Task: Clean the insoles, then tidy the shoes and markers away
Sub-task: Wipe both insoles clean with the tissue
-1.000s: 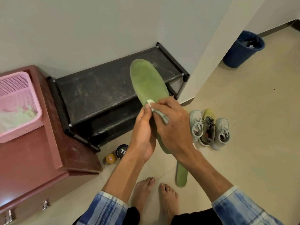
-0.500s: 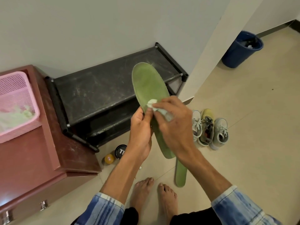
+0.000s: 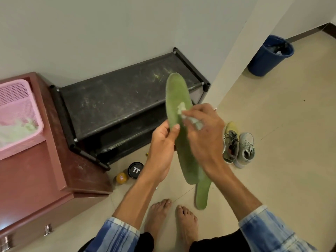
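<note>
The left hand [image 3: 161, 148] grips the green insole [image 3: 177, 93] at mid-length, thumb on its face; the right hand [image 3: 205, 137] pinches a white wad [image 3: 181, 108] against it. Held at one spot only, the insole, which looks limp, could buckle under rubbing or slip to the floor [image 3: 291, 124]. It rises between both hands toward frame centre; a second insole [image 3: 201, 195] lies on the floor below them, the shoes [image 3: 238, 144] to their right.

The green insole [image 3: 177, 95] is looking matt and fuzzy (felt-like), the white wipe [image 3: 181, 107] crumpled and soft. The black rack [image 3: 116, 104] is showing dusty scuffs, the pink plastic basket [image 3: 18, 88] a fine mesh, and the floor [image 3: 281, 170] is gleaming faintly, smooth.
</note>
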